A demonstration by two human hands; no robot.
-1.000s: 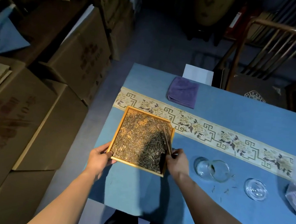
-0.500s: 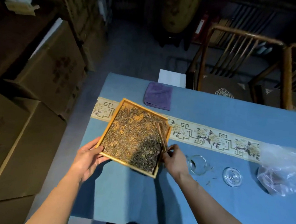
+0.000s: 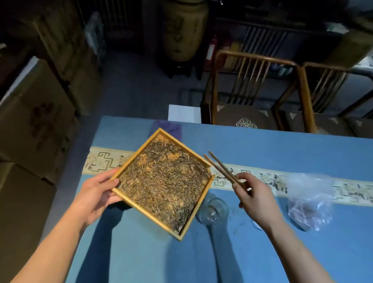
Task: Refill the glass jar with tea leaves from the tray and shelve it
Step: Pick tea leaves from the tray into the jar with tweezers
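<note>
**Tongs lifted clear, tray tipped toward the jar**

The left hand (image 3: pixel 94 191) grips the near-left corner of the wooden tray (image 3: pixel 192 222), thumb on the rim and fingers curled beneath, holding it off the tabletop (image 3: pixel 145 263). The tray is turned diamond-wise, and the tea leaves (image 3: pixel 165 183) lie thick toward its lower right corner. Just beside that corner, between the two hands and below the right one, the glass jar (image 3: pixel 214 211) stands on the tabletop, open and apparently almost empty. The right hand (image 3: pixel 257 200) pinches a pair of wooden tongs (image 3: pixel 220 168), their tips pointing up and away toward the tray's far right edge.

A second ago the tongs lay inside the tray along its right rim, under the right hand; now they are out and raised beside it, and the tray has swung round. That likely clears the way to sweep leaves over the corner into the jar. Filling has hardly begun. Right of the right hand lies a crumpled plastic bag (image 3: pixel 310 200).
</note>
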